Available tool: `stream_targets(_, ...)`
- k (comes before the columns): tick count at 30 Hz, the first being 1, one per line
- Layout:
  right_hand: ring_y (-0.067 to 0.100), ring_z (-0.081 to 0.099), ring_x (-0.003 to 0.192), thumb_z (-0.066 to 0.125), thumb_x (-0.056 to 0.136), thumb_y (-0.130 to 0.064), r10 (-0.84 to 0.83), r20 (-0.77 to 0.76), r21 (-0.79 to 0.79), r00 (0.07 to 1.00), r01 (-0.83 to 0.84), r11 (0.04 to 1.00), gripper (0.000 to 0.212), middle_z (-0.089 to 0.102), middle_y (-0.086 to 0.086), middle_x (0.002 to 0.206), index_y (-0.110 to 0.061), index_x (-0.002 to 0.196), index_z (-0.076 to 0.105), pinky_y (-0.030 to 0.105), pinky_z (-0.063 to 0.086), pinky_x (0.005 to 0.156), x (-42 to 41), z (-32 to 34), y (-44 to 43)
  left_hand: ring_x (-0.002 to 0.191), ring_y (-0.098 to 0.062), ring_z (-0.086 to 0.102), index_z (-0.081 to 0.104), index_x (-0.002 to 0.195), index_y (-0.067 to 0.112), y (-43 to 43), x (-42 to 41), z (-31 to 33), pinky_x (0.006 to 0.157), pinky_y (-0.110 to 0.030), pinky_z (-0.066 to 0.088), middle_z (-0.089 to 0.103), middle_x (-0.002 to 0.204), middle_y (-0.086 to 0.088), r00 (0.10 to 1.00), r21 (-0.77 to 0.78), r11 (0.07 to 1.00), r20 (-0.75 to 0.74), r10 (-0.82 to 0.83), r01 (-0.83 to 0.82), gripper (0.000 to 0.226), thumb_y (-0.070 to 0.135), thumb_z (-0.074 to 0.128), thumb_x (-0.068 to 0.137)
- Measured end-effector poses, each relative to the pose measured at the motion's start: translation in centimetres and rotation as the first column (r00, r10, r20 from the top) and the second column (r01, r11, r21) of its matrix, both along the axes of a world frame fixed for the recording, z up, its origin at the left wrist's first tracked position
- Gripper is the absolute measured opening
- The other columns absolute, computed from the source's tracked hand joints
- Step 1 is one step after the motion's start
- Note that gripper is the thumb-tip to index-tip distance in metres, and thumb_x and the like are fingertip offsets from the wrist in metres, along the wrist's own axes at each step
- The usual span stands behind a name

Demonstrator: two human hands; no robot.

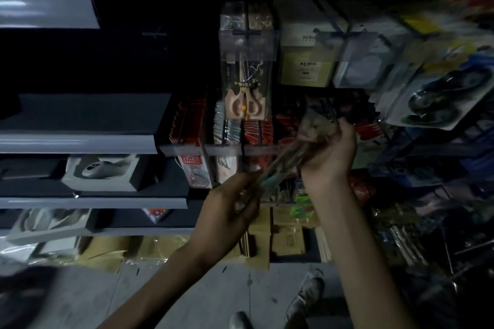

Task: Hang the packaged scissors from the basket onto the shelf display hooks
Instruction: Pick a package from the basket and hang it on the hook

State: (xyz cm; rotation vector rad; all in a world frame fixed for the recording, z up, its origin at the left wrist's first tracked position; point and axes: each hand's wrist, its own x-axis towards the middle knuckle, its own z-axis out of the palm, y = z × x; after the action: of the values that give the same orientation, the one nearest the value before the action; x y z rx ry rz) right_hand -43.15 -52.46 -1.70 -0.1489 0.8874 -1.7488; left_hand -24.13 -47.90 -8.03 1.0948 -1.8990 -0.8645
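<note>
A blurred plastic scissors pack point(283, 165) is gripped by curled fingers of the left hand point(230, 208) and right hand point(330, 153). Its hole should be kept level and steered toward the hung beige-handled scissors pack point(246, 83) at eleven o'clock.

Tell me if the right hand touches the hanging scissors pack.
Apart. The head view shows the right hand, gripping the held pack, below and right of the hanging scissors pack, with red boxes visible between them.

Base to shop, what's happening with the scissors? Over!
Left grip holds packaged scissors low, right grip high. Blurred, not yet hung. Hanging pack straight ahead, maybe in the way.
</note>
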Motion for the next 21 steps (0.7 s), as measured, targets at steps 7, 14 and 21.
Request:
stream_targets(7,0.016,0.071,0.096,0.067,0.092,-0.052,0.157,-0.499,-0.003,0.852,-0.183,0.983,0.031,0.077,-0.004,0.102,-0.027,0.107,0.076,0.039,0.052,0.086,-0.6,-0.5,2.0,0.112,-0.038,0.071,0.070,0.119,0.008,-0.1,0.6,1.5,0.098,-0.056,0.058,0.075,0.119,-0.015,0.879,0.524,0.833,-0.465,0.106,0.176,0.029,0.031,0.064,0.101)
stream_targets(14,0.013,0.073,0.101,0.076,0.092,-0.016,0.075,-0.726,-0.086,0.684,-0.199,0.976,0.016,0.078,-0.003,0.103,-0.016,0.107,0.074,0.031,0.057,0.088,0.1,-0.4,2.0,0.115,-0.041,0.069,0.067,0.115,0.005,-0.6,0.9,-0.7,0.106,-0.067,0.049,0.073,0.120,-0.019,0.873,0.585,0.786,-0.470,0.128,0.200,0.039,0.036,0.069,0.090)
stream_targets(21,0.018,0.073,0.102,0.077,0.092,-0.017,0.079,-0.763,-0.079,0.642,-0.214,0.974,0.013,0.078,0.001,0.104,-0.016,0.104,0.074,0.031,0.056,0.088,0.2,-0.8,1.5,0.116,-0.019,0.072,0.065,0.133,0.013,-2.8,1.5,0.9,0.098,-0.038,0.060,0.075,0.123,-0.002,0.907,0.386,0.921,-0.405,0.118,0.053,0.051,0.042,0.076,0.093)
